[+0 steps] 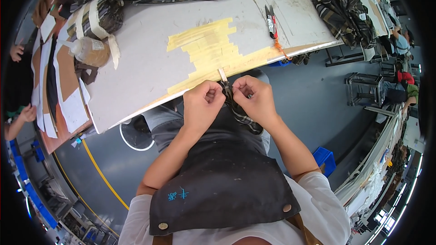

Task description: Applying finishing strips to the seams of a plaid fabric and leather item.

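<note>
At the near edge of the worktable, a dark plaid fabric piece with a zip [238, 111] hangs below a light strip [222, 75] that sits on the edge. My left hand [204, 104] is closed in a pinch at the left side of the zip's top, just under the strip. My right hand [254, 102] pinches the same piece from the right, its fingertips close to the left ones. The small part between the fingertips is too small to make out. The rest of the piece drapes down over my dark apron [222, 190].
The worktable [131, 86] carries yellow tape patches [204, 45], red-handled snips [272, 22], plaid garments [336, 13] and a glue bottle [91, 52]. Cardboard pattern pieces [68, 90] lie at left, beside another person's hand [27, 112]. At right are stools [363, 88] and a blue bin [323, 159].
</note>
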The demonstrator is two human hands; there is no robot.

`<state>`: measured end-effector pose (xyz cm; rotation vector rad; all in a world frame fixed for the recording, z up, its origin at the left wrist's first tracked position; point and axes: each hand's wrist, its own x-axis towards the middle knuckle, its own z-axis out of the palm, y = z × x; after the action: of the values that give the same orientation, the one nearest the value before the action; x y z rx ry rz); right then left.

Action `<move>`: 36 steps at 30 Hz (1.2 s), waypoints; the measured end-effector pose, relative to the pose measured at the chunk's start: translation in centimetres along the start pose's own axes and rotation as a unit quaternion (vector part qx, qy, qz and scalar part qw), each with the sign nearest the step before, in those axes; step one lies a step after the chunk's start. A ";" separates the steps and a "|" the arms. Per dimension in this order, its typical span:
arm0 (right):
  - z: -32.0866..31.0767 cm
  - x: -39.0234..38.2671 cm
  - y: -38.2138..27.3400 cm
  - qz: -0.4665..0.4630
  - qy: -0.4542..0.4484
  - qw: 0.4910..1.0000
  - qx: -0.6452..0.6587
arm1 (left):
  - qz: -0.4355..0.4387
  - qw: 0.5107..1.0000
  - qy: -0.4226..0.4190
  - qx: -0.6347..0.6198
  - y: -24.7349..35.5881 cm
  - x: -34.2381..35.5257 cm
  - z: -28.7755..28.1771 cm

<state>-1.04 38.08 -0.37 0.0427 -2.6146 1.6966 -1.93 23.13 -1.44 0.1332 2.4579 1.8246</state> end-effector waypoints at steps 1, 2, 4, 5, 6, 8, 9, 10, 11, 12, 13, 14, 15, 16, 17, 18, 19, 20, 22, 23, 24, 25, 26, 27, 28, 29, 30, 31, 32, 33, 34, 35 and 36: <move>0.0 0.0 0.1 0.055 -0.001 0.997 0.047 | -0.032 0.999 0.011 -0.028 -0.1 0.0 0.0; 0.0 0.0 0.1 0.053 -0.002 0.997 0.047 | -0.031 0.999 0.012 -0.028 0.0 0.0 0.0; 0.0 0.0 -0.2 0.013 0.000 1.000 0.008 | 0.036 0.999 0.014 0.012 0.5 0.2 0.2; 0.0 0.0 -0.5 0.011 -0.002 1.000 0.009 | 0.036 0.999 0.017 0.013 0.6 0.2 0.3; 0.1 0.1 -0.8 -0.001 0.010 1.000 -0.008 | 0.037 0.999 0.011 0.027 0.6 0.3 0.4; 0.3 0.2 -0.7 -0.016 0.019 0.999 -0.021 | 0.035 0.999 0.003 0.031 0.4 0.4 0.5; 0.2 0.2 -0.4 -0.033 0.022 0.998 -0.038 | 0.036 0.999 0.005 0.032 0.5 0.4 0.5; 0.1 0.2 -0.3 -0.051 0.025 0.997 -0.056 | 0.031 0.999 0.000 0.025 0.6 0.5 0.5; 0.1 0.2 -0.3 -0.052 0.025 0.997 -0.055 | 0.026 0.999 -0.005 0.019 0.7 0.5 0.4; 0.1 0.1 -0.4 -0.004 0.017 1.000 -0.019 | 0.026 0.999 -0.003 0.019 0.4 0.4 0.5; 0.1 0.1 -0.4 0.043 0.010 0.999 0.017 | -0.015 0.999 -0.004 -0.038 -0.1 0.2 0.6; 0.2 0.1 -0.4 0.042 0.009 0.999 0.018 | -0.055 0.994 -0.005 -0.095 -0.4 0.1 0.7; 0.3 0.1 -0.3 0.043 0.012 0.999 0.024 | -0.055 0.994 -0.005 -0.096 -0.1 0.1 0.7; 0.3 0.1 -0.2 0.044 0.014 0.998 0.031 | -0.029 0.997 -0.005 -0.065 0.3 0.2 0.6; 0.3 0.3 -0.1 0.045 0.015 0.998 0.030 | -0.002 0.999 -0.005 -0.035 0.6 0.2 0.6; 0.4 0.5 -0.2 0.002 0.020 1.000 0.000 | -0.002 0.999 -0.005 -0.035 0.7 0.2 0.5; 0.4 0.7 -0.2 -0.041 0.025 0.998 -0.031 | 0.011 1.000 -0.016 -0.024 0.7 0.3 0.4; 0.5 0.6 -0.2 -0.040 0.025 0.998 -0.032 | 0.024 0.999 -0.028 -0.014 0.7 0.4 0.3; 0.7 0.7 -0.3 0.004 0.030 1.000 0.006 | -0.008 0.998 -0.023 -0.061 -0.4 0.3 0.6; 0.7 0.6 -0.1 0.003 0.030 1.000 0.005 | -0.042 0.993 -0.018 -0.107 -0.7 0.2 0.7; 0.8 0.5 0.4 0.065 0.025 0.995 0.070 | -0.042 0.993 -0.018 -0.107 -0.5 0.3 0.8; 0.9 0.5 0.6 0.126 0.020 0.983 0.134 | -0.021 0.997 -0.011 -0.071 0.0 0.3 0.8; 0.8 0.5 0.5 0.127 0.020 0.983 0.133 | 0.000 0.999 -0.004 -0.035 0.4 0.4 0.8; 0.7 0.6 0.2 0.080 0.027 0.993 0.085 | -0.001 0.999 -0.003 -0.035 0.6 0.5 0.7; 0.7 0.6 0.1 0.033 0.034 0.998 0.036 | 0.012 1.000 -0.006 -0.003 0.7 0.7 0.6; 0.7 0.6 0.1 0.034 0.034 0.998 0.037 | 0.025 0.999 -0.010 0.029 0.7 0.8 0.6; 0.6 0.7 0.0 0.029 0.029 0.999 0.030 | 0.026 0.999 -0.010 0.029 0.5 0.9 0.6; 0.6 0.7 -0.1 0.025 0.025 0.999 0.023 | 0.022 1.000 -0.006 0.009 0.0 0.8 0.8; 0.7 0.7 0.1 0.025 0.025 0.999 0.022 | 0.018 1.000 -0.001 -0.010 -0.4 0.8 0.9; 0.8 0.6 0.6 0.098 0.014 0.990 0.102 | 0.019 1.000 -0.002 -0.010 -0.6 0.7 1.2; 0.8 0.6 0.8 0.170 0.003 0.969 0.180 | 0.002 0.999 0.016 -0.037 -0.7 0.4 1.5; 0.9 0.5 0.8 0.169 0.004 0.969 0.180 | -0.015 0.997 0.033 -0.064 -0.7 0.2 1.7; 0.9 0.4 0.9 0.156 0.012 0.974 0.162 | -0.016 0.997 0.032 -0.064 -0.6 0.0 1.7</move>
<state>-1.46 37.60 -1.60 -0.3990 -2.3958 2.1918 -1.71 24.62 -2.51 0.0278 2.3610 1.9960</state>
